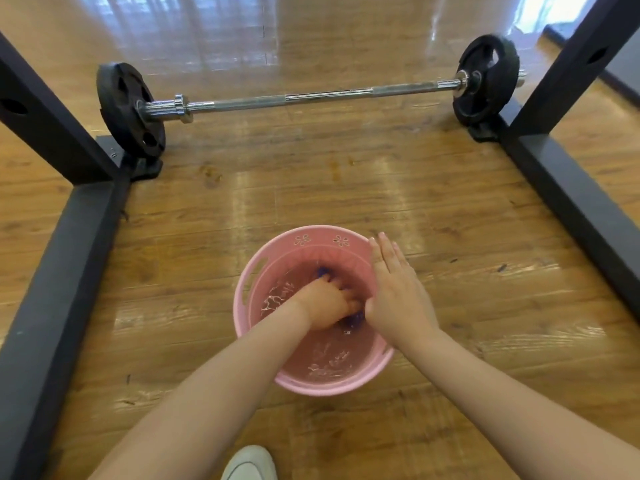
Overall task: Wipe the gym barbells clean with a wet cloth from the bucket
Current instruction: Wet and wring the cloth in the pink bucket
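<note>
Cloth [354, 320]: blue, underwater in the pink bucket [265, 351], mostly hidden under the left hand; only small patches show, one beyond the fingertips and one by the thumb side. Left hand [325, 301] is down in the water, fingers curled around the cloth, gripping it. Right hand [398, 289] is flat, fingers straight and together, held over the bucket's right rim, holding nothing; can't tell if it touches the rim. Water surface is rippled around the left wrist.

Bucket sits on the wooden floor [346, 188], has a slot handle in its left wall and flower cutouts on the far wall. Barbell [311, 97] lies on the floor well beyond the bucket, crosswise, chrome bar with one black plate [130, 110] on its left end and another black plate [486, 77] on its right end. Dark rack frame rails run along the floor either side of the bucket: left rail [59, 289], right rail [581, 206], each with an upright rising near a plate. White shoe toe [250, 464] just nearer than the bucket, at the bottom edge.
</note>
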The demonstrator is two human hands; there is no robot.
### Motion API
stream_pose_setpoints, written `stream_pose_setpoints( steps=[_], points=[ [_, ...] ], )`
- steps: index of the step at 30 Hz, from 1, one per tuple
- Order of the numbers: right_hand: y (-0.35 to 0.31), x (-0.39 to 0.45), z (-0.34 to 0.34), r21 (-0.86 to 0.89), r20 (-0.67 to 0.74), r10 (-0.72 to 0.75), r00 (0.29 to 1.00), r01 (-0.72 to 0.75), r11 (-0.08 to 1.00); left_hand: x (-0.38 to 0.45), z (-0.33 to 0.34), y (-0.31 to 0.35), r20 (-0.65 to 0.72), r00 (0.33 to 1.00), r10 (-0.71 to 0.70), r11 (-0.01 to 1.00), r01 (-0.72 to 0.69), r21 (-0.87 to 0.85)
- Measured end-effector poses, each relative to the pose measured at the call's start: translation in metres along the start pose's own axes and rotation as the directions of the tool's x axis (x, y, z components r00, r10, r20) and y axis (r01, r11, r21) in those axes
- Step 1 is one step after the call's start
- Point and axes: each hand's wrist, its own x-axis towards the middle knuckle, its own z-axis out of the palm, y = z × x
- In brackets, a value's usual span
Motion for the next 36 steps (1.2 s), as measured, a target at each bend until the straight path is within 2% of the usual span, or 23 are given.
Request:
stream_pose_setpoints(
  steps=[3, 5, 7, 9, 11, 13, 15, 17, 18, 20, 21, 23, 24, 26, 30, 33, 36],
  points=[
    [0.0, 0.001, -0.001, 0.006, 0.003, -0.002, 1.0, 0.002, 1.0, -0.012, -0.007, -0.012, -0.17, 0.968, -0.183, 0.925, 0.111, -0.364],
    [0.0, 0.001, -0.002, 0.012, 0.011, 0.002, 1.0, -0.002, 1.0, -0.029, -0.009, -0.023, -0.269, 0.907, -0.323, 0.804, 0.114, -0.583],
    [0.0, -0.001, -0.003, 0.021, 0.015, 0.01, 1.0, -0.01, 1.0, -0.046, -0.008, -0.03, -0.329, 0.817, -0.474, 0.613, 0.039, -0.789],
    [-0.001, -0.001, -0.004, 0.025, 0.011, 0.013, 1.0, -0.013, 1.0, -0.06, -0.008, -0.032, -0.339, 0.719, -0.606, 0.403, -0.089, -0.911],
    [-0.002, -0.001, -0.005, 0.025, 0.017, 0.02, 1.0, -0.02, 0.999, -0.065, -0.014, -0.034, -0.224, 0.655, -0.721, 0.146, -0.172, -0.974],
    [-0.003, -0.002, -0.005, 0.024, 0.022, 0.024, 0.999, -0.025, 0.999, -0.065, -0.022, -0.034, -0.047, 0.626, -0.779, -0.202, -0.321, -0.925],
    [-0.003, -0.002, -0.005, 0.017, 0.021, 0.029, 0.999, -0.03, 0.999, -0.065, -0.026, -0.034, 0.083, 0.668, -0.739, -0.507, -0.472, -0.721],
    [-0.003, -0.002, -0.005, 0.016, 0.013, 0.03, 0.999, -0.031, 0.999, -0.066, -0.028, -0.033, 0.155, 0.752, -0.641, -0.716, -0.514, -0.471],
    [-0.003, -0.002, -0.005, 0.017, 0.008, 0.028, 1.0, -0.028, 0.999, -0.067, -0.028, -0.032, 0.149, 0.792, -0.592, -0.774, -0.508, -0.377],
    [-0.003, -0.002, -0.004, 0.014, 0.001, 0.023, 1.0, -0.023, 1.0, -0.067, -0.032, -0.027, 0.13, 0.835, -0.535, -0.822, -0.48, -0.306],
    [-0.003, -0.002, -0.004, 0.011, 0.001, 0.024, 1.0, -0.024, 1.0, -0.066, -0.032, -0.025, 0.123, 0.833, -0.539, -0.804, -0.465, -0.372],
    [-0.003, -0.002, -0.005, 0.009, 0.001, 0.029, 1.0, -0.029, 1.0, -0.064, -0.032, -0.022, 0.095, 0.798, -0.596, -0.695, -0.452, -0.56],
    [-0.003, -0.002, -0.005, 0.007, 0.002, 0.03, 1.0, -0.03, 1.0, -0.063, -0.03, -0.022, 0.079, 0.791, -0.606, -0.666, -0.451, -0.594],
    [-0.003, -0.002, -0.005, 0.005, 0.008, 0.034, 0.999, -0.034, 0.999, -0.062, -0.024, -0.025, 0.057, 0.806, -0.589, -0.698, -0.472, -0.539],
    [-0.003, -0.002, -0.005, -0.004, 0.006, 0.035, 0.999, -0.035, 0.999, -0.062, -0.023, -0.024, -0.022, 0.85, -0.527, -0.801, -0.505, -0.322],
    [-0.002, -0.001, -0.004, -0.008, 0.003, 0.032, 0.999, -0.032, 0.999, -0.063, -0.029, -0.019, 0.001, 0.827, -0.563, -0.779, -0.53, -0.335],
    [-0.002, -0.001, -0.004, -0.005, 0.004, 0.031, 1.0, -0.031, 1.0, -0.064, -0.032, -0.016, 0.059, 0.823, -0.564, -0.763, -0.493, -0.419]
  ],
)
